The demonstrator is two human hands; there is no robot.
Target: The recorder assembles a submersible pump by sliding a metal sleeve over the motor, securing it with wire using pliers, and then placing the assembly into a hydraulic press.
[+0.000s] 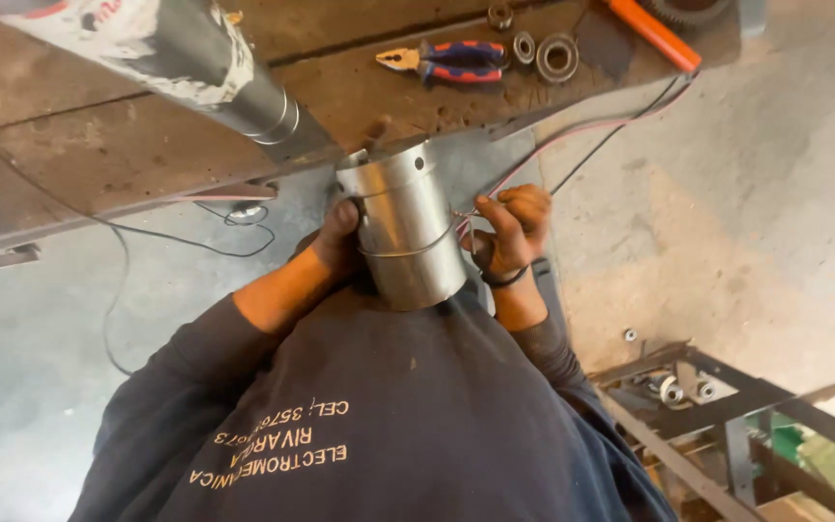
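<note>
**Metal cylinder held against the chest, wires pinched at its side**

Fingers of the left hand are wrapped around the left wall of a shiny metal cylinder, thumb pressed on its upper part, clamped on the housing. The right hand sits just beside the cylinder's right wall, its fingers curled together and pinching thin wires that run from the cylinder's side up toward the surface. A dark band circles that wrist.

The cylinder stands tilted, its open end facing away from the person, its lower end resting against a dark blue shirt. A round hole shows near its upper rim, and a thin band runs around its middle.

Beyond the hands lies a worn, rusty surface. On it rest pliers with red and blue grips, and just beside them two steel bearings, one larger than the other. An orange handle lies near the far right corner. A thick grey tube with flaking white paint crosses the upper left. Low at the right stands a dark metal frame on the concrete floor.
</note>
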